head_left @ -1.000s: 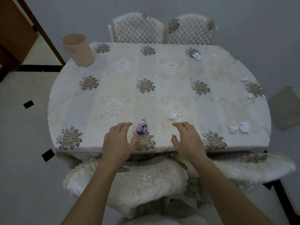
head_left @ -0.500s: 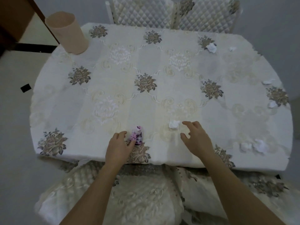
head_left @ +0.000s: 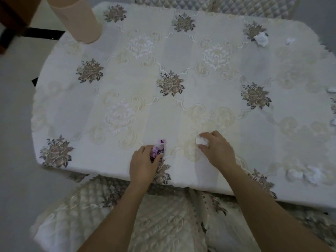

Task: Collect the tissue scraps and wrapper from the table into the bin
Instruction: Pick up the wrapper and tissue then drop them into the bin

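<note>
- Since the earlier frame, the right hand (head_left: 218, 151) has closed in on the tissue scrap (head_left: 201, 140); its fingers and thumb now pinch it.
- Left hand (head_left: 143, 163) grips the pink wrapper (head_left: 157, 151), fingers curled round it, on the worktop (head_left: 163, 51).
- Bin (head_left: 76, 17) stands well beyond the left hand, far left.

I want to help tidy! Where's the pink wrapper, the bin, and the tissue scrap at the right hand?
pink wrapper (head_left: 157, 148), head view, printed middle.
bin (head_left: 78, 18), head view, side wall.
tissue scrap (head_left: 201, 140), head view, white top.
</note>
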